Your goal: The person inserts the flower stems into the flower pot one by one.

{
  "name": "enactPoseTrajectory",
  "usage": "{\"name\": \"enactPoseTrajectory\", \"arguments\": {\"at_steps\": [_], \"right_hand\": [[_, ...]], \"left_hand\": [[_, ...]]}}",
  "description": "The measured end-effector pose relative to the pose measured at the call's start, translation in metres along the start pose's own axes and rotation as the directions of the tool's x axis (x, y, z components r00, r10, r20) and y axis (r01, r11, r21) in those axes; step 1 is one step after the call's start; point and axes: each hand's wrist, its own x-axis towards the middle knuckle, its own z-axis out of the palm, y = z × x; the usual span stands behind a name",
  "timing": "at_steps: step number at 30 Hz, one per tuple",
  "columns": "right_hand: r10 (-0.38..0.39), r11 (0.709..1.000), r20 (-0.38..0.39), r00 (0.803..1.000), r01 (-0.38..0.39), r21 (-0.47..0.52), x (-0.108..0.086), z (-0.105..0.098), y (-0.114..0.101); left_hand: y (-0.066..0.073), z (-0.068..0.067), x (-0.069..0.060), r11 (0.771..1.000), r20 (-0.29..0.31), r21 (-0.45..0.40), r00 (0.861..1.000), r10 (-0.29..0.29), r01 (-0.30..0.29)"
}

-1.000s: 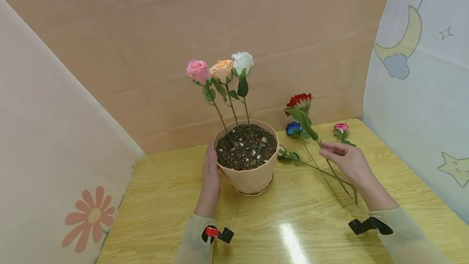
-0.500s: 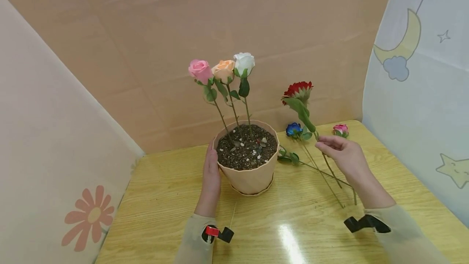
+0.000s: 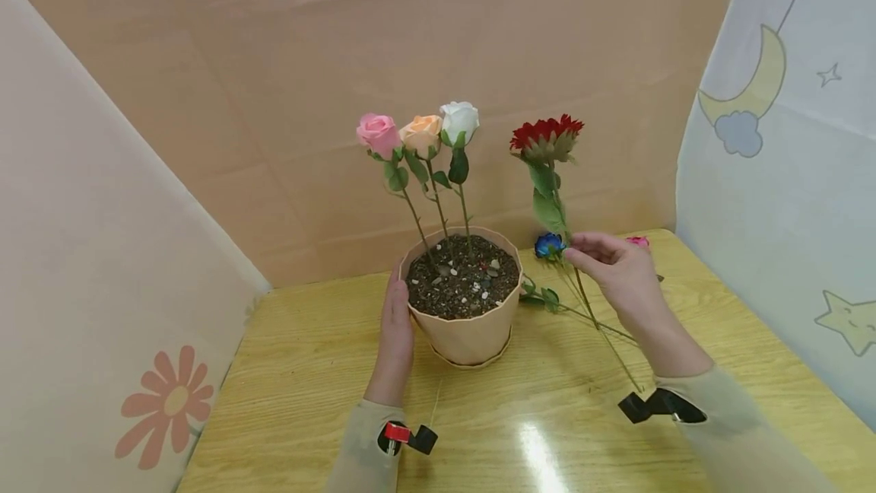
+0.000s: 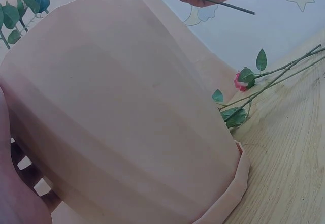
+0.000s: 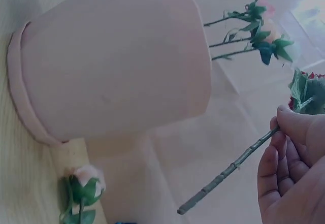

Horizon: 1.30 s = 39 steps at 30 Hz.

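My left hand (image 3: 395, 333) lies along the left side of a pale peach flowerpot (image 3: 465, 337), its fingers straight against the wall. In the pot's dark soil (image 3: 461, 291) stand a pink rose (image 3: 379, 135), a peach rose (image 3: 420, 135) and a white rose (image 3: 460, 122). To the right of the pot, my right hand (image 3: 623, 276) pinches the stem of a red flower (image 3: 547, 139) between thumb and fingers. The flower is nearly upright, its head up. In the right wrist view its bare stem (image 5: 228, 170) points down, apart from the pot.
On the wooden table (image 3: 315, 371), right of the pot, lie a blue flower (image 3: 550, 245), a pale rose (image 5: 87, 183) and a small pink flower (image 3: 638, 241), partly behind my right hand. Their stems cross. A fabric backdrop (image 3: 328, 196) rises close behind the pot.
My right hand has lifted the red flower and moved it left towards the pot, and the flower has turned more upright. The left hand stays on the pot.
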Motion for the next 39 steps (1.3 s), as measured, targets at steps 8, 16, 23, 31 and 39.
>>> {"name": "enactPoseTrajectory", "arguments": {"at_steps": [8,16,23,31,39], "right_hand": [[-0.015,0.993,-0.024,1.0,0.018,0.116,0.007,0.024,-0.025],[-0.039,0.972,-0.036,0.999,0.047,0.229,0.015,0.042,-0.046],[-0.069,0.966,-0.061,0.996,0.082,0.244,0.022,0.055,-0.058],[-0.132,0.966,-0.084,0.988,0.147,0.212,0.03,0.071,-0.061],[-0.129,0.974,-0.089,0.988,0.143,0.175,0.036,0.079,-0.065]], "left_hand": [[-0.002,0.0,0.0,1.0,0.009,0.007,1.0,0.013,-0.013],[-0.005,-0.001,0.0,1.0,0.008,0.017,1.0,0.026,-0.026],[-0.006,-0.001,-0.001,0.999,0.003,0.031,1.0,0.018,-0.018],[-0.005,-0.002,-0.002,0.999,-0.001,0.04,1.0,0.011,-0.011],[-0.003,-0.001,-0.001,0.999,0.001,0.04,1.0,0.02,-0.02]]}}
